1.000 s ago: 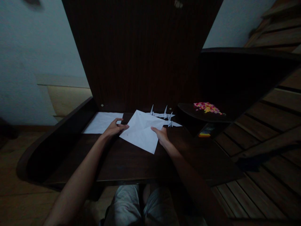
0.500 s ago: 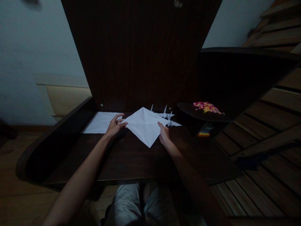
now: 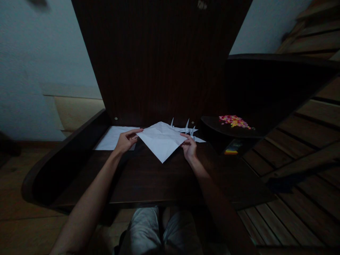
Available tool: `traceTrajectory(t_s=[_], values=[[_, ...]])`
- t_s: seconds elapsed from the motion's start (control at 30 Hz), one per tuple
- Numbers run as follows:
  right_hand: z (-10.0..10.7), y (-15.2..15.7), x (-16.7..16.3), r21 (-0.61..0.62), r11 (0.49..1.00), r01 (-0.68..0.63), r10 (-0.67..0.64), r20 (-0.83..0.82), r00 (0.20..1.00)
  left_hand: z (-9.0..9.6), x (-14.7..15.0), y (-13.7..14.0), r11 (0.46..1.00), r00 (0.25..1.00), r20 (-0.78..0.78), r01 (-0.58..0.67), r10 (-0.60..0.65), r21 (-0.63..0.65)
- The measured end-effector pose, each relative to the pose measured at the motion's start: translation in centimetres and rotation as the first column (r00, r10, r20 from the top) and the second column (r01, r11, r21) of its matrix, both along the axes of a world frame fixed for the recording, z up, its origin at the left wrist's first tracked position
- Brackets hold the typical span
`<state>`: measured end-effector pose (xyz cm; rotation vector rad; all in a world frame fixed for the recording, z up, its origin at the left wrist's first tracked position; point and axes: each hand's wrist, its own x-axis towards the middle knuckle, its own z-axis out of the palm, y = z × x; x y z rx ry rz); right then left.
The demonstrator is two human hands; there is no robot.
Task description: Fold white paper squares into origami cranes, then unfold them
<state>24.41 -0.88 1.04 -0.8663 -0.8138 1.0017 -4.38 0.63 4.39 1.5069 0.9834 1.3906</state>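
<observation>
A: Hands first. State?
B: L hand [image 3: 126, 141] pinched on the L corner of a white sheet [image 3: 161, 143]. R hand [image 3: 189, 148] same, pinched on the R corner. Hands well apart, sheet spanning betw. them.
A: Sheet loc?
B: Over the mid of the bench [image 3: 148, 187], turned like a diamond, one corner twd the person. Creased. Can't tell if it touches the bench top.
A: Containers?
B: Small shelf [image 3: 208, 122] on the R, heap of pink, red + yellow bits [image 3: 235, 122] on top. Under it, a yellow-edged item [image 3: 231, 152], too dim to ID.
A: Other paper?
B: Flat white paper [image 3: 111, 139] at bench rear L, partly hidden by L hand. Folded paper birds [image 3: 192, 134] at the back near R hand, some pointed tips up, partly behind the sheet.
A: Arm pose?
B: Both forearms reach fwd, angled inward; hands abt level w/ each other.
</observation>
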Motion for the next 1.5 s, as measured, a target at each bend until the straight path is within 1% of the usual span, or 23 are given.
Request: traceTrajectory(t_s=[0.1,0.17,0.2,0.27,0.37,0.43,0.47,0.5,0.57,0.67,0.73,0.8,0.9,1.03,1.13,1.2,1.37,1.43,1.5], values=[[0.3,-0.3,0.2,0.063,0.995,-0.078,0.08,-0.015,0.997,0.1,0.1,0.0,0.997,0.998,-0.01,-0.064,0.065,0.037],[0.5,-0.5,0.1,0.088,0.993,-0.073,0.071,0.034,0.997,0.0,0.0,0.3,0.986,0.987,-0.054,-0.145,0.15,0.084],[0.5,-0.5,0.0,0.093,0.995,-0.044,0.037,0.077,0.996,-0.1,-0.1,0.4,0.977,0.978,-0.08,-0.182,0.191,0.11],[0.6,-0.6,-0.1,0.107,0.993,0.058,-0.078,0.198,0.977,-0.2,-0.3,0.7,0.957,0.957,-0.117,-0.248,0.267,0.153],[0.8,-0.7,-0.3,0.184,0.954,0.235,-0.29,0.378,0.879,-0.3,-0.6,0.9,0.922,0.925,-0.103,-0.347,0.367,0.17],[1.0,-0.8,-0.3,0.248,0.923,0.296,-0.377,0.411,0.83,-0.3,-0.6,0.9,0.919,0.924,-0.052,-0.37,0.38,0.139],[1.1,-0.8,-0.3,0.27,0.914,0.302,-0.391,0.396,0.831,-0.3,-0.5,0.9,0.926,0.931,-0.024,-0.359,0.364,0.117],[1.2,-0.7,-0.2,0.282,0.913,0.294,-0.386,0.365,0.847,-0.3,-0.5,0.9,0.936,0.941,0.006,-0.338,0.339,0.096],[1.3,-0.7,-0.2,0.265,0.933,0.245,-0.318,0.283,0.905,-0.4,-0.2,0.9,0.954,0.954,0.074,-0.295,0.29,0.058],[1.4,-0.5,-0.3,0.165,0.977,0.133,-0.159,0.155,0.975,-0.4,0.2,1.0,0.967,0.951,0.18,-0.255,0.253,-0.01],[1.5,-0.5,-0.6,0.114,0.99,0.079,-0.089,0.092,0.992,-0.3,0.6,0.9,0.971,0.942,0.236,-0.231,0.24,-0.066],[1.6,-0.5,-0.9,0.1,0.994,0.044,-0.049,0.053,0.997,-0.1,0.9,0.7,0.97,0.934,0.271,-0.204,0.232,-0.13],[1.8,-0.5,-1.1,0.1,0.995,0.018,-0.02,0.017,1.0,0.4,1.4,0.3,0.965,0.93,0.289,-0.178,0.228,-0.191],[1.9,-0.4,-1.0,0.085,0.996,0.037,-0.038,0.005,0.999,0.8,1.7,-0.1,0.969,0.924,0.307,-0.185,0.229,-0.166],[1.7,-0.1,-0.9,0.096,0.994,0.061,-0.059,-0.029,0.998,0.8,1.7,0.1,0.972,0.915,0.338,-0.18,0.222,-0.152],[1.3,0.2,-0.9,0.089,0.993,0.074,-0.07,-0.044,0.997,0.5,1.7,0.3,0.97,0.919,0.319,-0.191,0.231,-0.152],[0.1,0.5,-1.2,-0.015,0.998,0.065,-0.066,-0.06,0.996,-1.1,1.9,0.9,0.94,0.929,0.197,-0.274,0.313,-0.203],[-0.4,0.3,-1.5,-0.066,0.998,0.025,-0.028,-0.045,0.999,-1.8,2.2,1.1,0.923,0.926,0.139,-0.317,0.35,-0.217],[-0.8,0.1,-1.9,-0.138,0.99,-0.029,0.035,0.041,0.999,-2.4,2.4,1.1,0.912,0.922,0.048,-0.371,0.384,-0.178]])
